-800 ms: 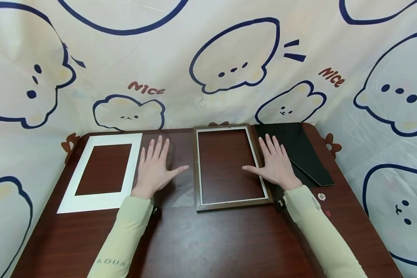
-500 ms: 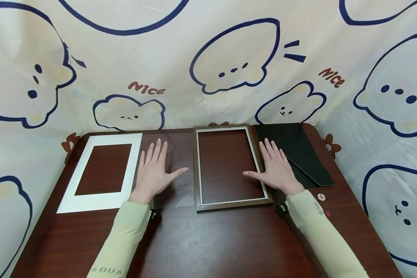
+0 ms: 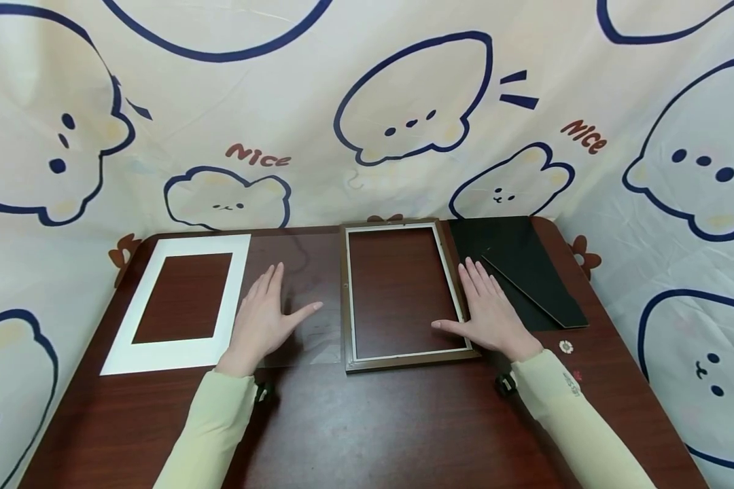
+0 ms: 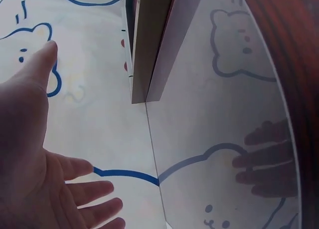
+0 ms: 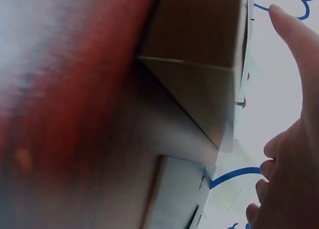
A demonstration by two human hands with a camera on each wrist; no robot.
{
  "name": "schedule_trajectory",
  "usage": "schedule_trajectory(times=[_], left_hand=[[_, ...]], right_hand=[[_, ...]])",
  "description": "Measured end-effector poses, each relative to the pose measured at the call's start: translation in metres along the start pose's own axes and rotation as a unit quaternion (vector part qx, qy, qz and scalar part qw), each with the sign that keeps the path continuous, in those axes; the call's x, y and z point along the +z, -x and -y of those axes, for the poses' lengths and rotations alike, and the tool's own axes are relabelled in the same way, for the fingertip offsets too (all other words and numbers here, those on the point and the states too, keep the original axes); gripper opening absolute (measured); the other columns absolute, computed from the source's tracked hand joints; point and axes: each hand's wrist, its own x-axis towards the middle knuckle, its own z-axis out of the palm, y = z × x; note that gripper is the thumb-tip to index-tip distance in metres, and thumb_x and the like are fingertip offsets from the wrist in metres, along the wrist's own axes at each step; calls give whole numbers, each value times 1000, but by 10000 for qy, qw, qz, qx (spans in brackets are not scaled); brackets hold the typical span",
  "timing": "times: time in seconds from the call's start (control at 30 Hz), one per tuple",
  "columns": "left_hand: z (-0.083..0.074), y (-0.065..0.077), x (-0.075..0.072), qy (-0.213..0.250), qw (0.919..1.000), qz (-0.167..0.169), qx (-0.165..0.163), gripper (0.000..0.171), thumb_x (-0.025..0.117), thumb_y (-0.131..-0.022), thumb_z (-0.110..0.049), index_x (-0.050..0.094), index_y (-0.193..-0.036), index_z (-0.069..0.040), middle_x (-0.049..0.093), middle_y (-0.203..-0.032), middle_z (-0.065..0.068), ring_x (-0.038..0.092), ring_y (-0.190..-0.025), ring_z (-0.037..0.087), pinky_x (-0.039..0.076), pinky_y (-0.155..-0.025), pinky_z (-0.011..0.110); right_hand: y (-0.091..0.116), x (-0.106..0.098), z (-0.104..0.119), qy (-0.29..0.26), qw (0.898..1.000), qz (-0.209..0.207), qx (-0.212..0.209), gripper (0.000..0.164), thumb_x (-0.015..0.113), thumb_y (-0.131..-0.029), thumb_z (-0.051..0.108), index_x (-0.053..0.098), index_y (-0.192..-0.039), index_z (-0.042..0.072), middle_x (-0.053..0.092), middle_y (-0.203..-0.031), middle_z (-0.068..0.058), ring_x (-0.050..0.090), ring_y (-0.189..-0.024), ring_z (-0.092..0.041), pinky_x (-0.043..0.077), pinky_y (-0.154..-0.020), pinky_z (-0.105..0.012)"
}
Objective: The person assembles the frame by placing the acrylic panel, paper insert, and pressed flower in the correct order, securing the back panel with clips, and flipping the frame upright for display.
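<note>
My left hand [image 3: 259, 319] hovers over a clear plastic sheet [image 3: 318, 272], fingers stretched and thumb spread, holding nothing. In the left wrist view, that sheet [image 4: 199, 114] mirrors the fingers, which are apart from it. A brown picture frame [image 3: 404, 361] with a pale inner lip lies face down or up beside the sheet, its middle showing the tabletop. Above the frame's right rail is my right hand [image 3: 488, 311], fingers extended, thumb pointing over the opening. From the right wrist, the frame's thick side [image 5: 194, 29] shows close to this hand, which grips nothing.
A white mat board [image 3: 159, 356] with a rectangular window lies at the left. A black backing board [image 3: 520, 238] with a slanted stand flap lies right of the frame. A small flower sticker [image 3: 565, 346] marks the dark wooden table [image 3: 373, 428]. Printed curtains [image 3: 312, 109] surround its back and sides.
Both hands have drawn back slightly toward the near edge, the left one also a little leftward and turning, its fingers closer together. The frame, sheet and boards stay put.
</note>
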Motion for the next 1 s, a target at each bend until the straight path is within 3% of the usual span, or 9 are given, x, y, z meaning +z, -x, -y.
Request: schedule_trajectory(times=[0.43,0.67,0.87,1.0], left_hand=[[8,23,-3,629,9974,76,-344,102,64,-91,-65,32,-155,8,32,-156,31,30,-143,48,26,-114,61],[15,32,-3,914,9934,95,-686,95,68,-91,-61,41,-148,10,41,-148,32,37,-137,48,33,-110,61],[24,40,-7,861,9908,-83,-1040,91,78,-87,-52,45,-144,11,47,-138,34,44,-127,50,38,-104,61],[30,46,-8,598,9903,57,-1255,92,82,-85,-45,43,-144,14,42,-140,39,39,-127,54,35,-105,62]], right_hand=[[18,9,2,58,9995,317,18,127,52,-79,89,11,-163,3,4,-169,-15,0,-154,-32,9,-121,-54],[27,9,6,-55,9988,490,30,130,54,-77,89,10,-163,2,4,-169,-15,-2,-154,-30,11,-121,-56],[34,9,9,-54,9986,517,5,130,55,-77,89,12,-162,1,6,-169,-17,1,-154,-33,13,-120,-57],[37,10,9,-92,9981,606,45,129,55,-78,88,10,-162,1,5,-169,-16,-1,-154,-32,12,-120,-57]])
